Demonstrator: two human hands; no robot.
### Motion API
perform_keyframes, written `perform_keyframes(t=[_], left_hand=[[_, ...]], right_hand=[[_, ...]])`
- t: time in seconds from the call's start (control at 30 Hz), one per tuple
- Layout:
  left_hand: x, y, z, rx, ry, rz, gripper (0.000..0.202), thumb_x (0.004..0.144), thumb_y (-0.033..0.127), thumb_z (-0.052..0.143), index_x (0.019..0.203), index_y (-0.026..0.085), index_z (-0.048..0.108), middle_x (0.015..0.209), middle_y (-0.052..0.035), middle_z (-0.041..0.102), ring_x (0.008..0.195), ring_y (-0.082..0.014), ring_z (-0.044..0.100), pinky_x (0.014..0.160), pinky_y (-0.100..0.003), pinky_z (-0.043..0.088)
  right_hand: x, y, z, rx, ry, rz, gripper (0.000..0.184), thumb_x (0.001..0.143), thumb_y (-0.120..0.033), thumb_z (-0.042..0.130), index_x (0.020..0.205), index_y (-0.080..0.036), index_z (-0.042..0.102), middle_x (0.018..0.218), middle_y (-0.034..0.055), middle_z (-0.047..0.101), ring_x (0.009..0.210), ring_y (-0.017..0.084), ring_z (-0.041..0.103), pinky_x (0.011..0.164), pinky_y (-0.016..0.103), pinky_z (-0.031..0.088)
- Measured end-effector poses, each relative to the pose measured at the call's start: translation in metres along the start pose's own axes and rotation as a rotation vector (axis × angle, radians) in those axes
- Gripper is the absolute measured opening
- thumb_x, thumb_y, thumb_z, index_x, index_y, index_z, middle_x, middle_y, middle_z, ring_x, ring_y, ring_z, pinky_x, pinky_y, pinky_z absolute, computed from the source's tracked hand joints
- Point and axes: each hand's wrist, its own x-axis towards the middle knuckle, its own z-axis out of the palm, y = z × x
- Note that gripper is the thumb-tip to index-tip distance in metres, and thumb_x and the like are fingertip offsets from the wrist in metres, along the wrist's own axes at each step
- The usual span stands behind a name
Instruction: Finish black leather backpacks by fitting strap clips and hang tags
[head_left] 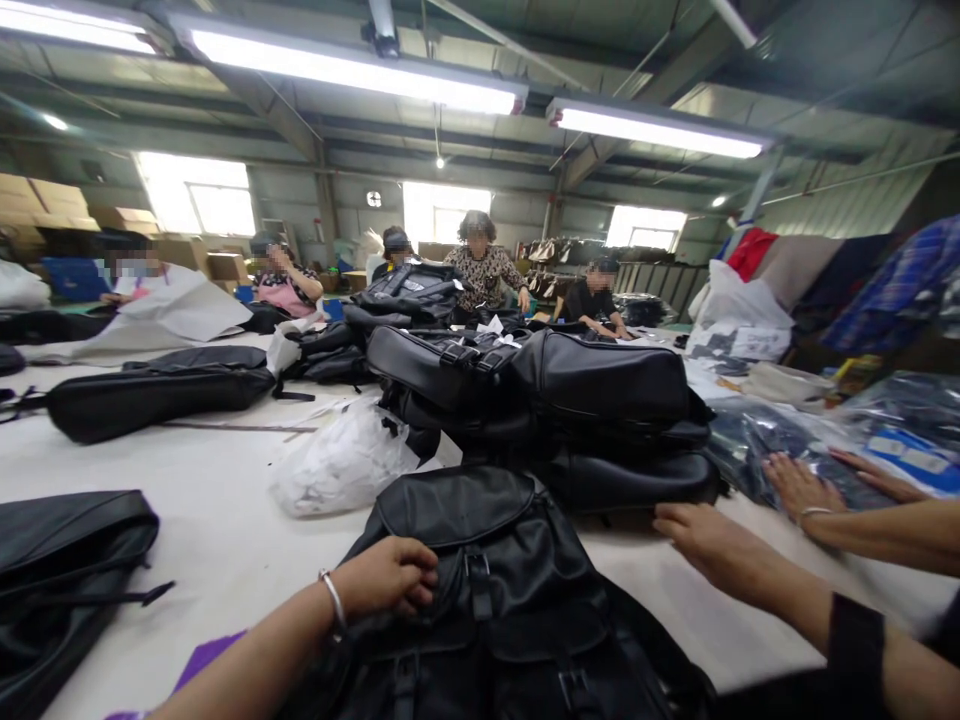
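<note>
Backpack lies on the table, hands apart.

On the counter, a backpack lies before a stack of bags; a plastic bag sits at the stack's left, wrapped packages at its right, another bag left of the backpack.

The lower end of the front backpack is cut off by the bottom edge, and the far-left black bag by the left edge. A purple item is mostly hidden behind the left forearm, and whether the backpack is touched by the left hand cannot be told. The print on the blue-and-white packet is too blurred to be read.
</note>
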Motion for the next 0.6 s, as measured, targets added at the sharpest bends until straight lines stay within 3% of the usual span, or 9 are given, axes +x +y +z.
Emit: perform_keyframes(t=[0.1, 0.13, 0.2, 0.27, 0.37, 0.47, 0.6], left_hand=[[0.018, 0.001, 0.011, 0.025, 0.040, -0.050, 0.032, 0.078, 0.035, 0.047, 0.093, 0.013, 0.064, 0.086, -0.0095, 0.069, 0.073, -0.0204, 0.067, 0.058, -0.027, 0.051], [0.023, 0.002, 0.014, 0.054, 0.055, -0.048, 0.028, 0.075, 0.037, 0.053, 0.085, 0.013, 0.065, 0.076, -0.0065, 0.067, 0.069, -0.0197, 0.065, 0.056, -0.026, 0.048], [0.030, 0.005, 0.021, 0.118, 0.085, -0.042, 0.020, 0.064, 0.034, 0.065, 0.070, 0.015, 0.063, 0.060, -0.0009, 0.060, 0.062, -0.0181, 0.059, 0.053, -0.025, 0.042], [0.034, 0.009, 0.027, 0.162, 0.112, -0.043, 0.013, 0.057, 0.026, 0.068, 0.062, 0.016, 0.061, 0.053, 0.0026, 0.053, 0.057, -0.0166, 0.054, 0.052, -0.025, 0.038], [0.032, 0.012, 0.030, 0.184, 0.185, -0.022, 0.005, 0.059, 0.018, 0.062, 0.057, 0.016, 0.059, 0.052, 0.0029, 0.052, 0.057, -0.0161, 0.052, 0.055, -0.026, 0.037], [0.024, 0.013, 0.029, 0.158, 0.279, 0.028, 0.009, 0.065, 0.015, 0.056, 0.067, 0.016, 0.064, 0.063, 0.0004, 0.060, 0.068, -0.0174, 0.057, 0.064, -0.027, 0.041], [0.018, 0.013, 0.025, 0.049, 0.265, -0.001, 0.010, 0.069, 0.019, 0.055, 0.070, 0.016, 0.064, 0.063, -0.0005, 0.061, 0.064, -0.0169, 0.058, 0.062, -0.027, 0.044]], right_hand=[[0.016, 0.018, -0.031, -0.162, -0.034, -0.051, 0.031, 0.085, -0.027, 0.051, 0.110, -0.022, 0.069, 0.122, 0.0168, 0.063, 0.110, 0.031, 0.059, 0.094, 0.048, 0.045], [0.023, 0.016, -0.038, -0.182, 0.014, -0.039, 0.031, 0.086, -0.030, 0.052, 0.111, -0.021, 0.068, 0.123, 0.0163, 0.062, 0.111, 0.031, 0.058, 0.097, 0.049, 0.043], [0.037, 0.002, -0.048, -0.149, 0.084, -0.013, 0.031, 0.087, -0.033, 0.052, 0.110, -0.020, 0.068, 0.122, 0.0149, 0.062, 0.110, 0.029, 0.059, 0.099, 0.046, 0.043], [0.050, -0.026, -0.050, -0.038, 0.057, -0.004, 0.029, 0.089, -0.033, 0.049, 0.109, -0.020, 0.067, 0.116, 0.0125, 0.064, 0.106, 0.025, 0.060, 0.096, 0.041, 0.046], [0.064, -0.081, -0.035, 0.168, -0.110, -0.077, 0.029, 0.092, -0.034, 0.046, 0.107, -0.021, 0.067, 0.106, 0.0094, 0.067, 0.097, 0.021, 0.063, 0.088, 0.034, 0.049], [0.075, -0.132, -0.004, 0.346, -0.292, -0.215, 0.026, 0.090, -0.028, 0.050, 0.109, -0.021, 0.067, 0.109, 0.0080, 0.067, 0.098, 0.020, 0.062, 0.091, 0.031, 0.048], [0.094, -0.174, 0.043, 0.315, -0.430, -0.337, 0.028, 0.088, -0.021, 0.051, 0.111, -0.018, 0.066, 0.120, 0.0100, 0.063, 0.111, 0.021, 0.058, 0.099, 0.032, 0.043]])
